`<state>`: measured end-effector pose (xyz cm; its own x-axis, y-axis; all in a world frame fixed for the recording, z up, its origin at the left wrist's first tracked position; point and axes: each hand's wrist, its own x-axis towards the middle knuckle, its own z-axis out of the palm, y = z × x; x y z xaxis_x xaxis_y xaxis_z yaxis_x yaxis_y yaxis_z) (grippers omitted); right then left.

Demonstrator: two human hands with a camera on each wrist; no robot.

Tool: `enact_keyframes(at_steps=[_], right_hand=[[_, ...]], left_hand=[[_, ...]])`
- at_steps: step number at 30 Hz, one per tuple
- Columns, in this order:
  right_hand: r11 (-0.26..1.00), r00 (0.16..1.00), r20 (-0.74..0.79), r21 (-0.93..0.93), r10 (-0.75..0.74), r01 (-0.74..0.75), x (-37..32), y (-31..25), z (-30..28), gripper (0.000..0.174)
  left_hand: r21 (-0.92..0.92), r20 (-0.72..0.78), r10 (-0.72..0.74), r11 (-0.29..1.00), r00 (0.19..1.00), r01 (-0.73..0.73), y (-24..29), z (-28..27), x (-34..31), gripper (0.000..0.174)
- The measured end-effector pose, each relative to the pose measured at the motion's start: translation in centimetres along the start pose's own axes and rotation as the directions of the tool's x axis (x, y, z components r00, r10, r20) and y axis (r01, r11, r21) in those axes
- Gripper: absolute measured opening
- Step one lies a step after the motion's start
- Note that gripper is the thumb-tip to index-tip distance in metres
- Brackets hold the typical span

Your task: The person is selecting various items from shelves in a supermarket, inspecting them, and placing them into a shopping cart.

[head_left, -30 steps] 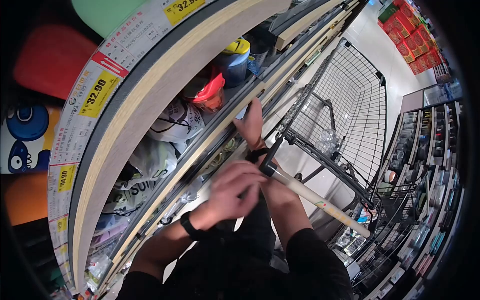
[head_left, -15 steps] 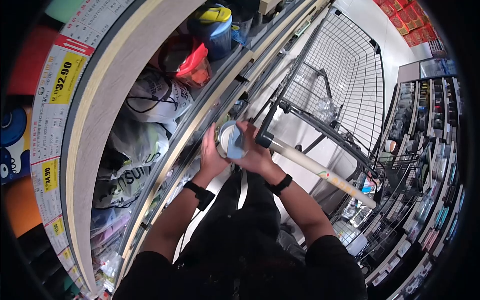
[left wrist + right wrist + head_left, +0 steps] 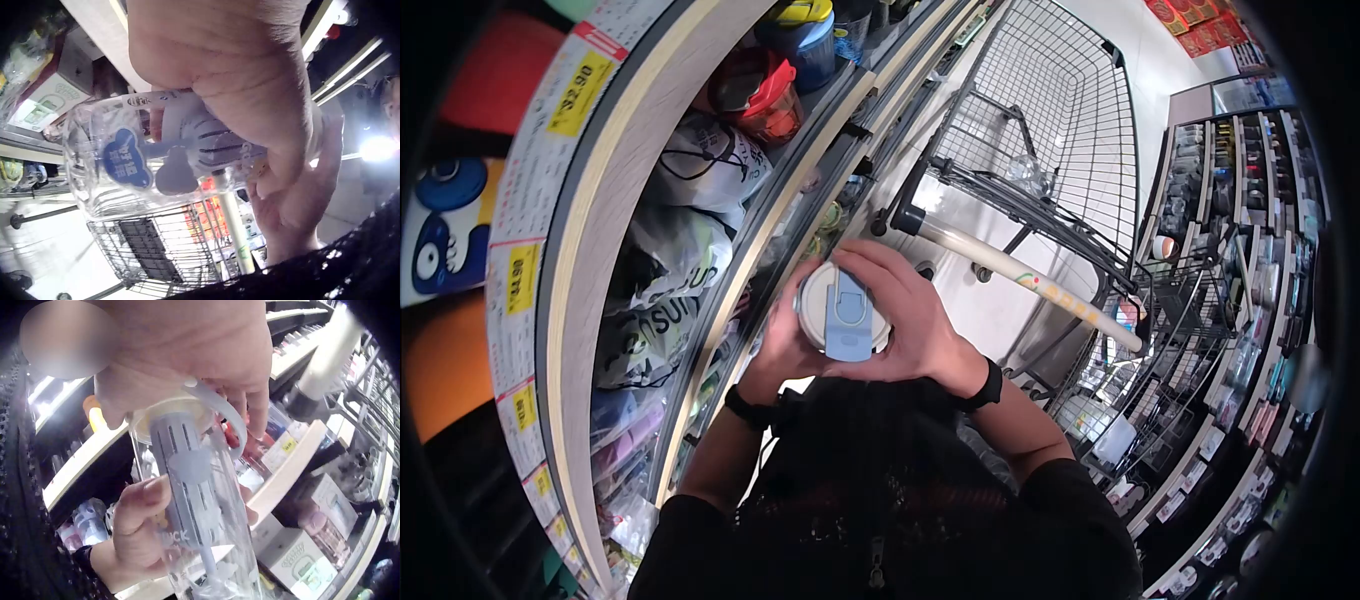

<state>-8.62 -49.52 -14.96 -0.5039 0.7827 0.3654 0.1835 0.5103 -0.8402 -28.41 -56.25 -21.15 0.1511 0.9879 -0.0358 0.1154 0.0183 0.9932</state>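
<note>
One bottle point(image 3: 197, 500), lid point(image 3: 849, 318) facing person point(image 3: 870, 460), long axis leading away; left hand point(image 3: 778, 335) curled round its side, right hand point(image 3: 915, 320) curled close about lid.

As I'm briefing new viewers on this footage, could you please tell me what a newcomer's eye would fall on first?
Probably the clear bottle, its pale blue-topped lid near the centre of the head view, between the left hand and right hand. Next might come the pale cart handle to their right, and the bright red-lidded container at upper left.
</note>
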Motion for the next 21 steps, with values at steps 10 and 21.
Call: enact_keyframes(at_steps=[10, 21], right_hand=[[0.939, 0.958, -0.149, -0.283, -0.244, 0.195, 0.5, -5.0, -0.9, 0.087], [0.948, 0.953, -0.241, -0.301, -0.184, 0.107, 0.2, -6.7, -2.6, 0.061]], left_hand=[[-0.055, 0.057, -0.160, 0.985, 0.985, 0.163, 5.2, -0.7, 1.1, 0.097], [0.221, 0.297, 0.046, 0.968, 0.954, -0.115, 7.9, 0.1, 2.8, 0.093]])
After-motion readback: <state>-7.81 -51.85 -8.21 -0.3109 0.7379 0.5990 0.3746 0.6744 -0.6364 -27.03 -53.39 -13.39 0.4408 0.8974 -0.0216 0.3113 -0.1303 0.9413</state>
